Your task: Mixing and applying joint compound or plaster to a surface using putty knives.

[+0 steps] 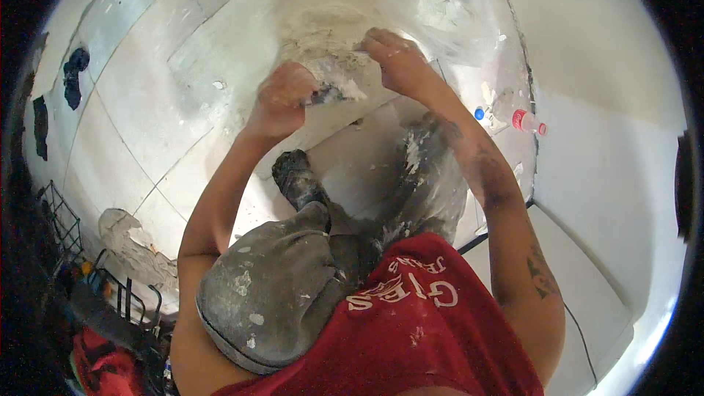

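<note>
My left hand (286,95) is closed on a dark scraper-like tool (319,99), blurred, with pale crumbly material (343,84) at it, over a stained patch of the tiled floor (323,33). My right hand (400,66) is a little higher and to the right, its fingers curled; what they hold, if anything, I cannot make out. My knee in grey, white-spattered trousers (257,286) and my dark foot (293,180) are below the hands.
A plastic bottle (528,121) lies by a blue cap (479,114) at the right wall (601,147). Wire racks (62,216) and red fabric (103,359) are at lower left, dark objects (73,77) farther up. A white panel (572,286) with a cable is at lower right.
</note>
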The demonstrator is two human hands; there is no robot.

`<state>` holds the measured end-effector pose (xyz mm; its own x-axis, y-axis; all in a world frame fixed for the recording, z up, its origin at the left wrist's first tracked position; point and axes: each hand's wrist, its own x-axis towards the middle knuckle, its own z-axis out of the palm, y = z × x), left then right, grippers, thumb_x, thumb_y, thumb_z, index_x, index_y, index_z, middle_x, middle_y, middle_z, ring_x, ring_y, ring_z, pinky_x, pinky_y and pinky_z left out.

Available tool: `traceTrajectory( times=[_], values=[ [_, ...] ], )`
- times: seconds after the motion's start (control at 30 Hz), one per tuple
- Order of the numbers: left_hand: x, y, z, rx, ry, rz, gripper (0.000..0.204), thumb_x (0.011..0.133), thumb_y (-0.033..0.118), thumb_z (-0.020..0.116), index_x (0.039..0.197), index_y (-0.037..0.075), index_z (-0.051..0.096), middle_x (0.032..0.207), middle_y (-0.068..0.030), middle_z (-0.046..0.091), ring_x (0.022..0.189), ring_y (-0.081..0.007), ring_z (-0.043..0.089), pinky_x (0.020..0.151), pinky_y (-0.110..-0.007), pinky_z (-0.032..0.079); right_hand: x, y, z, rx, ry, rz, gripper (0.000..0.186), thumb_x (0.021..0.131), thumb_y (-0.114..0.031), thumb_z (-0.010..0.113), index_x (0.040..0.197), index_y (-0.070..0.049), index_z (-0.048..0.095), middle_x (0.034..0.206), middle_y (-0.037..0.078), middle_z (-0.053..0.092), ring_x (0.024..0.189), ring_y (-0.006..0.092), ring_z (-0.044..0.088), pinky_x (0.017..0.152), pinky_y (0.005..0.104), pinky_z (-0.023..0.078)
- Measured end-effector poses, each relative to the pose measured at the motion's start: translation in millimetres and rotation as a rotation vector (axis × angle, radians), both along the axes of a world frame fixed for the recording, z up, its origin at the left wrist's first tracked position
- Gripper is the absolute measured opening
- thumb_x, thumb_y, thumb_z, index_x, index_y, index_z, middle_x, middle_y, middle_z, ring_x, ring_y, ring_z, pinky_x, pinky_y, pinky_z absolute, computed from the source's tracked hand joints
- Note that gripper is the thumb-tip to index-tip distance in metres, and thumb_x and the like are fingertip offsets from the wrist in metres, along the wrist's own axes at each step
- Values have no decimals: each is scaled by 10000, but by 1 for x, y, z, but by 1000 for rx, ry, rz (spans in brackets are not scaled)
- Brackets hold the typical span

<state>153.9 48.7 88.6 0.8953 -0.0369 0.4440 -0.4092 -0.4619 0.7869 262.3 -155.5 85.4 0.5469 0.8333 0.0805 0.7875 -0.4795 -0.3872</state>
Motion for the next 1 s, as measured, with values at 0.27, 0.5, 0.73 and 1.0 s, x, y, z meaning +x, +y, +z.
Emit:
traceTrajectory(
  times=[0.27, 0.5, 0.73, 1.0],
  values=[
    [41, 19, 48, 214, 534, 375, 140, 677, 105, 649, 765, 30, 571, 609, -102, 546, 540, -201, 556, 541, -296, 450, -8, 3, -1, 227, -335, -14, 220, 536, 42, 549, 698, -103, 517, 787, 43, 514, 734, 237, 501, 612, 363, 418],
    [62, 7, 15, 447, 404, 179, 210, 681, 232, 634, 754, 47, 566, 660, -126, 591, 620, -319, 575, 621, -394, 439, -17, 16, 28, 249, -269, 100, 133, 622, -74, 589, 735, -108, 528, 816, 51, 504, 764, 249, 508, 650, 370, 425],
    [46, 25, 7, 309, 406, 532, 241, 710, 215, 618, 856, 47, 525, 623, -160, 568, 606, -334, 575, 577, -403, 445, -22, 17, 27, 297, 316, -696, 255, 701, -118, 632, 839, -13, 444, 690, 112, 531, 630, 252, 529, 568, 340, 432],
    [29, -24, 20, 279, 415, 420, 247, 739, 198, 587, 885, 33, 475, 611, -171, 561, 585, -365, 560, 559, -439, 434, -28, 40, 8, 428, 541, -775, 280, 711, -137, 622, 845, -1, 416, 702, 110, 536, 629, 138, 491, 572, 298, 420]
  ],
)
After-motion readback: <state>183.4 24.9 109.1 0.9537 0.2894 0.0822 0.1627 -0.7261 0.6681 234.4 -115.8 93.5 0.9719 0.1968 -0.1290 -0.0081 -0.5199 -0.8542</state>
